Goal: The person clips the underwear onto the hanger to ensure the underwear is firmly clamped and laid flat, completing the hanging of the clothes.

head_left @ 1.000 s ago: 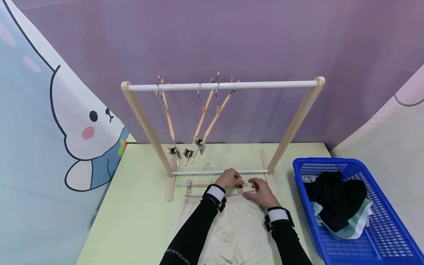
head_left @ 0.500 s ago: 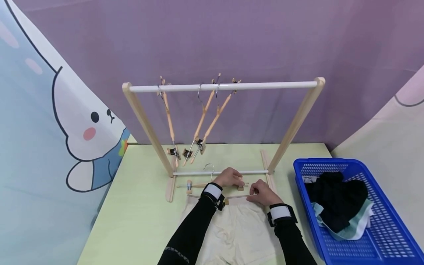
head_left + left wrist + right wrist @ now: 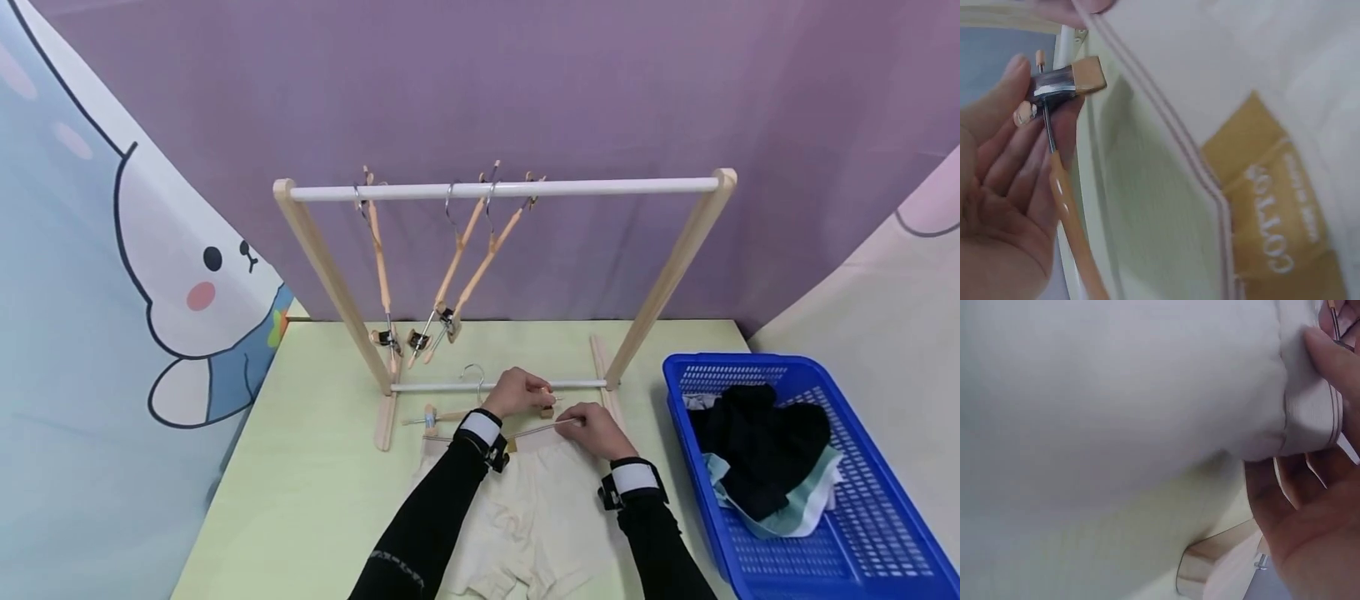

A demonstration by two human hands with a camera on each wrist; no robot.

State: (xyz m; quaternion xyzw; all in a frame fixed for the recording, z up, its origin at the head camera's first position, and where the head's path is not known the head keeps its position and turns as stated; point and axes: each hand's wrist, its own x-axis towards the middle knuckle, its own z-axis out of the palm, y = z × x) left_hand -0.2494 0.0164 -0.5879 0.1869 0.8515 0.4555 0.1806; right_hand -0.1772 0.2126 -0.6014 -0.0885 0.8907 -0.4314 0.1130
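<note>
The fingers (image 3: pixel 1022 115) of the left hand (image 3: pixel 517 392) are curled round the right-hand clip (image 3: pixel 1066 81) of a wooden clip hanger (image 3: pixel 450 415) lying flat on the counter (image 3: pixel 300 500), thumb and fingertips squeezing the metal of the clip. At about four o'clock from it, the right hand (image 3: pixel 596 431) pinches the striped waistband (image 3: pixel 1310 425) of a pair of cream boxer shorts (image 3: pixel 525 517) and lifts that edge toward the clip; in the left wrist view the band sits just beside the clip's mouth, and I cannot tell that it is caught yet. So, by my reckoning, the clipping is only starting: the other clip (image 3: pixel 429 417), at nine o'clock of the left hand, looks bare, and the shorts are still spread on the counter, their legs running toward six o'clock. Just past the hands at twelve o'clock stands a wooden clothes rack (image 3: pixel 502 190) with three empty clip hangers (image 3: pixel 450 267) dangling from its white rail. Off at three o'clock a blue basket (image 3: pixel 862 533) holds more crumpled garments (image 3: pixel 757 450), dark and pale, not yet hung.
</note>
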